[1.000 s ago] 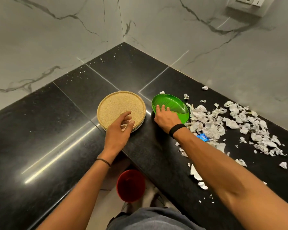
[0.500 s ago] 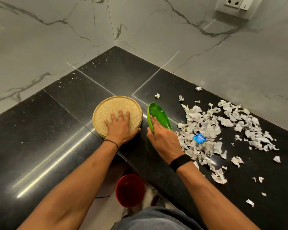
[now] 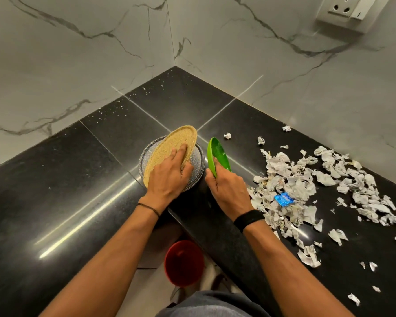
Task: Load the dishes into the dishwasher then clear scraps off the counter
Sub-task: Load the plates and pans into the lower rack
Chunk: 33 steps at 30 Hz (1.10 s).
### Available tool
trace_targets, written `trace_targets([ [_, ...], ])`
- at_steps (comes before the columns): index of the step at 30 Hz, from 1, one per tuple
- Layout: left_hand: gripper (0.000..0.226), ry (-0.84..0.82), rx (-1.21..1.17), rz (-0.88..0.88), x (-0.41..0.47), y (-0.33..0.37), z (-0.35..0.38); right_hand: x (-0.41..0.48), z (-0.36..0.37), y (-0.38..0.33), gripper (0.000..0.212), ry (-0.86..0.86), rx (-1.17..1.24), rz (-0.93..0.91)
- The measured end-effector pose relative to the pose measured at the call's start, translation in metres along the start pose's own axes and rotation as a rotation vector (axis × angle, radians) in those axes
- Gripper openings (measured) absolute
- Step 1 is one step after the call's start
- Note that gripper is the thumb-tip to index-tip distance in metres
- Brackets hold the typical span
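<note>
My left hand (image 3: pixel 168 177) grips the near edge of a tan speckled plate (image 3: pixel 176 143) and tilts it up on its edge. Beneath it lies a grey speckled plate (image 3: pixel 196 160) flat on the black counter (image 3: pixel 78 179). My right hand (image 3: pixel 226 191) holds a green oval dish (image 3: pixel 218 154), also tipped up on its edge, just right of the plates. A heap of torn paper scraps (image 3: pixel 318 186) with a blue wrapper (image 3: pixel 283 199) covers the counter to the right of my right hand.
The counter runs into a corner between two marble walls (image 3: pixel 174 60). A wall socket (image 3: pixel 348 12) sits at the top right. Below the counter's inner edge a red bucket (image 3: pixel 184 263) stands on the floor by my feet.
My left hand has lifted the tan plate's near edge, baring a grey plate under it. The green dish stands steeper in my right hand.
</note>
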<state>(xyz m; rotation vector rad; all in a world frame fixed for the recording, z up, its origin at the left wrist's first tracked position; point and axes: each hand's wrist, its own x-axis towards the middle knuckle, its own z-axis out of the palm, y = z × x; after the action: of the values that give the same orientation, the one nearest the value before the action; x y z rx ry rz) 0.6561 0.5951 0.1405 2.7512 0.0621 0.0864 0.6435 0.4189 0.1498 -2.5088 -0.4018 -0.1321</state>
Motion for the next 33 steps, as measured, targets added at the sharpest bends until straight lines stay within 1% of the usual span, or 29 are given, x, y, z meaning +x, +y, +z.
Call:
trace_targets([
  [4, 0.060, 0.111, -0.110, 0.031, -0.017, 0.007, 0.006, 0.003, 0.004, 0.002, 0.042, -0.003, 0.046, -0.007],
  [6, 0.051, 0.201, -0.187, 0.026, -0.025, 0.010, 0.007, 0.003, 0.005, 0.005, 0.041, -0.009, 0.063, -0.010],
  [9, 0.048, 0.300, -0.235, 0.022, -0.035, 0.020, 0.002, 0.001, 0.005, 0.010, 0.042, 0.008, 0.063, -0.028],
  [12, 0.047, 0.309, -0.263, 0.084, -0.040, 0.035, 0.000, -0.005, -0.001, 0.014, 0.043, 0.046, 0.064, -0.046],
  [15, 0.045, 0.299, -0.300, 0.164, -0.038, 0.050, 0.002, -0.017, -0.013, 0.021, 0.049, 0.095, 0.058, -0.020],
  [17, 0.044, 0.278, -0.336, 0.269, -0.035, 0.060, 0.005, -0.030, -0.024, 0.029, 0.046, 0.141, 0.025, 0.026],
  [19, 0.045, 0.232, -0.345, 0.395, -0.032, 0.069, 0.009, -0.045, -0.037, 0.037, 0.048, 0.188, -0.020, 0.083],
  [24, 0.046, 0.127, -0.408, 0.709, -0.039, 0.096, 0.021, -0.106, -0.067, 0.040, 0.053, 0.348, -0.155, 0.292],
  [26, 0.046, 0.088, -0.459, 0.830, -0.056, 0.107, 0.022, -0.141, -0.071, 0.032, 0.054, 0.429, -0.210, 0.397],
  [28, 0.045, 0.033, -0.510, 0.929, -0.078, 0.118, 0.026, -0.178, -0.074, 0.020, 0.061, 0.510, -0.265, 0.506],
  [30, 0.045, -0.025, -0.512, 1.008, -0.103, 0.127, 0.029, -0.217, -0.072, 0.008, 0.066, 0.555, -0.294, 0.617],
  [33, 0.046, -0.139, -0.483, 1.139, -0.148, 0.142, 0.036, -0.280, -0.070, -0.012, 0.057, 0.617, -0.312, 0.778],
])
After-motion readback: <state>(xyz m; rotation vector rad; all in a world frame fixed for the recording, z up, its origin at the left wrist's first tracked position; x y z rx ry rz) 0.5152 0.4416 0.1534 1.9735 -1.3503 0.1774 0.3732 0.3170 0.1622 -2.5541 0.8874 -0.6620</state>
